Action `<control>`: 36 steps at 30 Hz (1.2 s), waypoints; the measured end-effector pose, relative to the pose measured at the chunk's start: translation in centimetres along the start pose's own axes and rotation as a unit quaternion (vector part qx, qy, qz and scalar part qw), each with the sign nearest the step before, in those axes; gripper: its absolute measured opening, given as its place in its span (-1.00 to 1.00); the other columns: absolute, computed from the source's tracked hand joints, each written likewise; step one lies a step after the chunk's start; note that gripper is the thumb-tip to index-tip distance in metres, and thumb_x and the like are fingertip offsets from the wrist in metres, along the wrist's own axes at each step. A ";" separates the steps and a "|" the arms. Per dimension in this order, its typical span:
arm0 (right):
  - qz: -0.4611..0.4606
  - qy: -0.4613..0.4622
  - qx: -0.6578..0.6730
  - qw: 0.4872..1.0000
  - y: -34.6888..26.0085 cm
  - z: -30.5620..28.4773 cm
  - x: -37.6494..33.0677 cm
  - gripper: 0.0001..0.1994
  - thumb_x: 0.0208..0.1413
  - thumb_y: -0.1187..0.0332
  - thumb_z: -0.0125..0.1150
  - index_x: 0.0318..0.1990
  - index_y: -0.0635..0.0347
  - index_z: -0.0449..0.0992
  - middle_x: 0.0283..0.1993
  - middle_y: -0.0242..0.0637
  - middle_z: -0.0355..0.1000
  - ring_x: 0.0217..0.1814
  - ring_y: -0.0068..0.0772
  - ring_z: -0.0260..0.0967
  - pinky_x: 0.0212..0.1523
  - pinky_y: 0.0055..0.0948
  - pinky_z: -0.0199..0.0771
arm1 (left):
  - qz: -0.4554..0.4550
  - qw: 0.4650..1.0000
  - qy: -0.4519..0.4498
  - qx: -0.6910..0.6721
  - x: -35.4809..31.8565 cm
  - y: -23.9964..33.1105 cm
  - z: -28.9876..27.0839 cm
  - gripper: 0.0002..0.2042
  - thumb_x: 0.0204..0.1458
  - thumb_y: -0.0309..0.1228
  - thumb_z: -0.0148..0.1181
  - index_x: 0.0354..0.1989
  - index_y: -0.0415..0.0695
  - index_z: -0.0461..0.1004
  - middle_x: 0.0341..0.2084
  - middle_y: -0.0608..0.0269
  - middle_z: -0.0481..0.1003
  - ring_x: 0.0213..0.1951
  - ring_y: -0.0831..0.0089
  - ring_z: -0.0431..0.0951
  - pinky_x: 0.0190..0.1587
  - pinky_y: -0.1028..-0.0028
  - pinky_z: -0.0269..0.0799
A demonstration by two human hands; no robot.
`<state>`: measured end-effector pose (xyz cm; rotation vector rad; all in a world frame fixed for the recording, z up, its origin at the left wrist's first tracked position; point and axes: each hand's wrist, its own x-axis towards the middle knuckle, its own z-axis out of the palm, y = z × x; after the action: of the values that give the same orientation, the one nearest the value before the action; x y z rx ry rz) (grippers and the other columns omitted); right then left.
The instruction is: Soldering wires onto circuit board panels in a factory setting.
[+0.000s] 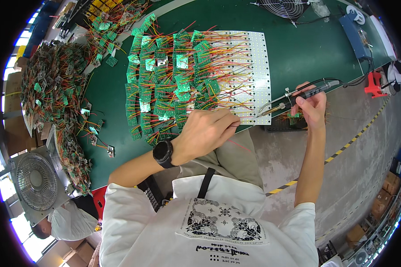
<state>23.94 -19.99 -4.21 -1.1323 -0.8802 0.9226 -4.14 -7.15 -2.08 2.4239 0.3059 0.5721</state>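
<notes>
My left hand (209, 129), with a black watch on its wrist, is at the near edge of a white perforated panel (262, 66). Its thumb and fingers are pinched on a thin red wire by the panel's near corner. In my right hand (312, 109) is a soldering iron (315, 91) with a thin metal tube fixed alongside. The iron's tip points left and comes down at the panel's near right corner, close to my left fingertips. Rows of small green circuit boards (181, 62) lie across the panel's left side, their red and yellow wires running right over it.
A large heap of wired boards (53, 71) covers the left of the green table (298, 53). At the back right stand a blue box (355, 38) and a fan guard (283, 6). A dark tray (278, 125) sits below the table edge. Another person (71, 221) is at lower left.
</notes>
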 end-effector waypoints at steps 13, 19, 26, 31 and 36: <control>0.015 -0.016 -0.020 1.000 0.0 0.3 -0.1 -0.82 -0.02 0.62 0.20 -0.24 0.50 0.42 -0.33 -0.09 0.44 -0.56 -0.37 0.44 -0.57 -0.49 0.51 | 0.000 1.000 0.020 0.011 -0.1 -0.4 0.2 -0.91 -0.09 -0.51 0.27 -0.39 -0.17 0.52 -0.59 0.24 0.48 -0.64 0.29 0.48 -0.63 0.40 0.35; 0.016 -0.026 -0.040 0.999 0.1 0.2 -0.2 -0.81 -0.02 0.56 0.22 -0.26 0.48 0.42 -0.30 -0.11 0.40 -0.55 -0.37 0.44 -0.58 -0.50 0.49 | -0.004 1.000 0.018 0.009 -0.2 -0.3 0.2 -0.92 -0.09 -0.50 0.28 -0.40 -0.17 0.52 -0.58 0.24 0.50 -0.63 0.30 0.49 -0.63 0.41 0.36; 0.021 -0.024 -0.062 0.998 0.1 0.1 -0.3 -0.80 -0.01 0.50 0.24 -0.28 0.46 0.43 -0.25 -0.13 0.36 -0.56 -0.37 0.42 -0.61 -0.52 0.46 | -0.007 1.000 0.017 0.013 -0.3 -0.4 0.3 -0.91 -0.09 -0.51 0.28 -0.40 -0.17 0.52 -0.57 0.24 0.50 -0.63 0.30 0.50 -0.62 0.41 0.37; 0.019 -0.022 -0.062 0.998 0.2 0.1 -0.2 -0.79 -0.02 0.49 0.25 -0.27 0.46 0.43 -0.26 -0.14 0.36 -0.56 -0.36 0.43 -0.61 -0.52 0.46 | -0.007 1.000 0.023 0.007 -0.4 -0.5 0.4 -0.91 -0.10 -0.53 0.28 -0.39 -0.18 0.52 -0.56 0.23 0.51 -0.62 0.29 0.50 -0.61 0.41 0.38; 0.013 -0.019 -0.042 0.999 0.3 0.0 -0.3 -0.79 -0.03 0.63 0.20 -0.21 0.48 0.41 -0.34 -0.11 0.46 -0.55 -0.39 0.46 -0.56 -0.51 0.51 | -0.011 1.000 0.020 0.008 -0.3 -0.4 0.3 -0.91 -0.10 -0.53 0.27 -0.39 -0.18 0.52 -0.56 0.23 0.50 -0.61 0.29 0.50 -0.61 0.41 0.38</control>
<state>23.77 -20.18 -4.53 -1.2047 -0.9433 0.9388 -4.28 -7.11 -2.61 2.4231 0.3536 0.6124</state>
